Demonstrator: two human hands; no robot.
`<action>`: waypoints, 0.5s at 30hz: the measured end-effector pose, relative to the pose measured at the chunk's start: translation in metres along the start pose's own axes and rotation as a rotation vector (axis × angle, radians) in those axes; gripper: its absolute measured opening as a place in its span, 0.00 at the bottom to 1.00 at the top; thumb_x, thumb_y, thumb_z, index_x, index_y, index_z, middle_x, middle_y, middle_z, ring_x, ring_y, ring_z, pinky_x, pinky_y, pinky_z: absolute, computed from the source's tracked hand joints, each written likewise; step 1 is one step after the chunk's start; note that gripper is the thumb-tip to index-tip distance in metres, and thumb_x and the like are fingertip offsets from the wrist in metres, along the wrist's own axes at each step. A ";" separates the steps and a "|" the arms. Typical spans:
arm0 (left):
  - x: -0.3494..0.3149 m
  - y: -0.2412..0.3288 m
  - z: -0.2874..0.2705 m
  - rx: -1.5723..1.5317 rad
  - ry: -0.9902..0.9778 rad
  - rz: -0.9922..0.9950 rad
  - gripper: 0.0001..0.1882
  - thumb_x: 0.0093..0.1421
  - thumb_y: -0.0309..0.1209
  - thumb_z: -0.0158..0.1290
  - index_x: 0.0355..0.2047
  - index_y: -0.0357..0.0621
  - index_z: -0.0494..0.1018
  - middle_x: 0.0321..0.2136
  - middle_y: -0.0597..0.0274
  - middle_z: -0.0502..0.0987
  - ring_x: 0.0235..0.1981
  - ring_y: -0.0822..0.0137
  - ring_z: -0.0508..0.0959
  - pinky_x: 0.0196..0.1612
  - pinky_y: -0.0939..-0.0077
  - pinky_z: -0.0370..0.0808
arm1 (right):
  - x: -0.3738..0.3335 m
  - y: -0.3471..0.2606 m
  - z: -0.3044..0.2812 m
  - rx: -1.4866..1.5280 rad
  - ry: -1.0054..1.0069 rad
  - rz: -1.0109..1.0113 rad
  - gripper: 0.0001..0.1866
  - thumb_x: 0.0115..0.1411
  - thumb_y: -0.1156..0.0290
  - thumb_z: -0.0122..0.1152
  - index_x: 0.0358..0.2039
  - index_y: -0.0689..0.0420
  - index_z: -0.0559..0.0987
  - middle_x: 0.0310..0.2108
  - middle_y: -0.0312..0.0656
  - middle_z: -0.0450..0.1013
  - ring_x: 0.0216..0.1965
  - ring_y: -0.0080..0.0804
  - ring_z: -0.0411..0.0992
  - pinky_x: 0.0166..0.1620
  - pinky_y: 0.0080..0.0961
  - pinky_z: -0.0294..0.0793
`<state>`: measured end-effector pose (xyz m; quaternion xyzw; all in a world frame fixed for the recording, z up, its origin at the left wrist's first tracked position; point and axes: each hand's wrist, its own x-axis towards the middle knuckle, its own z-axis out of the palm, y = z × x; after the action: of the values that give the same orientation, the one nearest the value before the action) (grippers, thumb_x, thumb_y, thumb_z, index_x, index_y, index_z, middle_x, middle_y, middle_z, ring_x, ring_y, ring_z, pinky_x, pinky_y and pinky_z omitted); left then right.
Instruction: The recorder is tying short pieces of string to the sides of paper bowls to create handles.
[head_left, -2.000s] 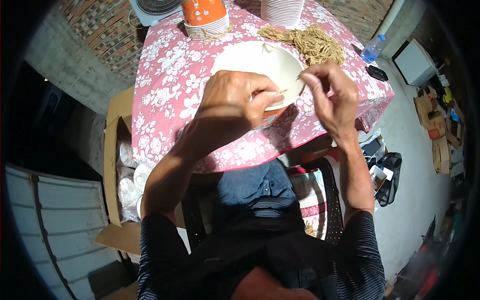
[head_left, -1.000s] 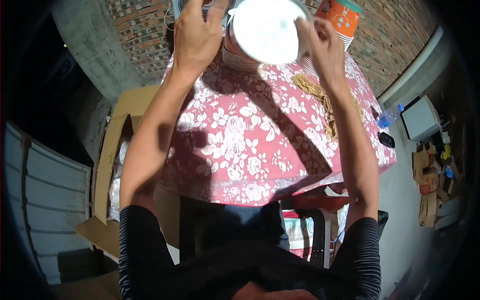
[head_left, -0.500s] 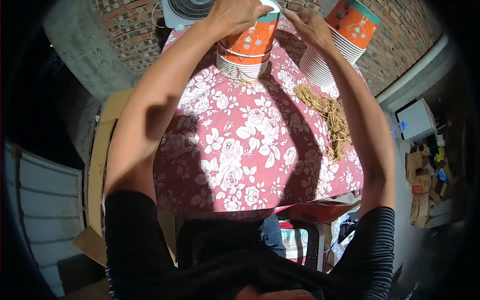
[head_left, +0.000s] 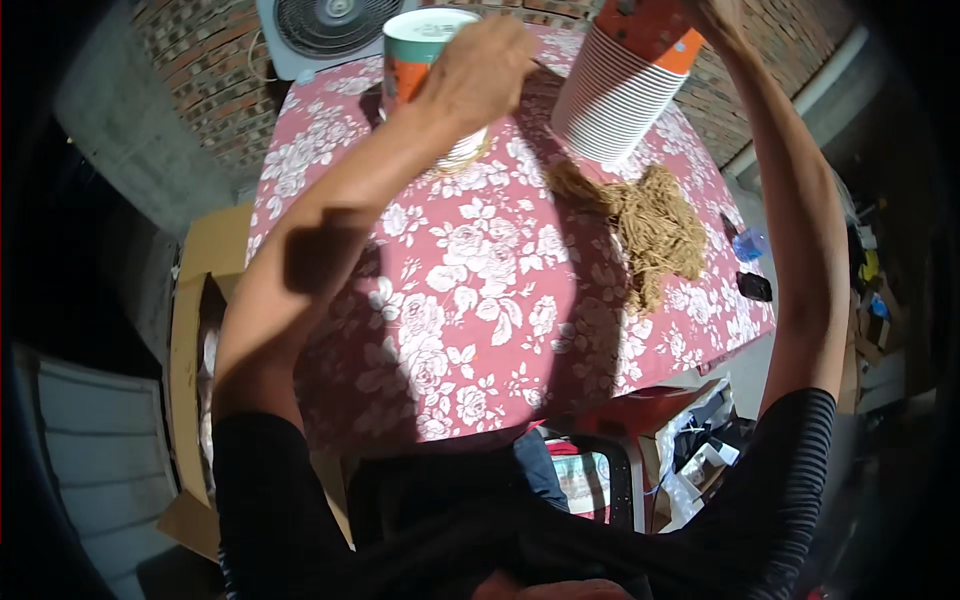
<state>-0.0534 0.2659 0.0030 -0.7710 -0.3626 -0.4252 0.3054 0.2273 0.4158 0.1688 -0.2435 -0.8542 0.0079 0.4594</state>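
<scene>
My left hand is beside a short stack of paper tubs, whose top one is orange with a green band and a white rim. The hand covers the stack's right side; its fingers are bent, with the tips hidden and blurred. At the upper edge my right hand is closed on the orange top paper tub of a taller stack. Below that tub show the many white rims of the nested tubs. Part of this hand is cut off by the picture's edge. A tangled heap of brown cord lies in front of the tall stack.
A flowered pink cloth covers the table. Behind the left stack stands a grey fan near a brick wall. Small dark and blue items lie by the table's right edge. An open cardboard box stands at the left.
My left hand has come off the short stack's rim to its right side. My right hand has moved right, onto the tall stack's top tub. The whole view has shifted.
</scene>
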 end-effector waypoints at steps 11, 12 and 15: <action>0.072 0.080 0.117 0.013 -0.038 -0.033 0.04 0.45 0.19 0.56 0.22 0.34 0.80 0.30 0.43 0.79 0.41 0.47 0.77 0.45 0.53 0.73 | 0.030 -0.005 -0.015 -0.493 0.083 0.188 0.10 0.54 0.61 0.70 0.32 0.51 0.89 0.27 0.47 0.82 0.30 0.40 0.82 0.37 0.38 0.81; 0.072 0.079 0.122 0.040 -0.078 -0.053 0.04 0.44 0.19 0.56 0.22 0.35 0.80 0.29 0.42 0.79 0.40 0.47 0.77 0.45 0.53 0.73 | 0.032 -0.008 -0.013 -0.507 0.103 0.167 0.10 0.54 0.61 0.70 0.32 0.51 0.89 0.27 0.47 0.82 0.30 0.40 0.82 0.37 0.38 0.81; 0.063 0.068 0.124 0.039 -0.197 -0.166 0.08 0.49 0.23 0.53 0.26 0.34 0.82 0.30 0.43 0.81 0.42 0.48 0.78 0.51 0.53 0.71 | 0.026 -0.055 -0.008 -0.584 0.208 -0.022 0.09 0.55 0.64 0.65 0.31 0.52 0.88 0.27 0.51 0.81 0.29 0.43 0.82 0.36 0.38 0.80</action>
<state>0.0797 0.3435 -0.0090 -0.7703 -0.4614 -0.3643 0.2469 0.1989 0.3766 0.2070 -0.3558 -0.7711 -0.2680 0.4550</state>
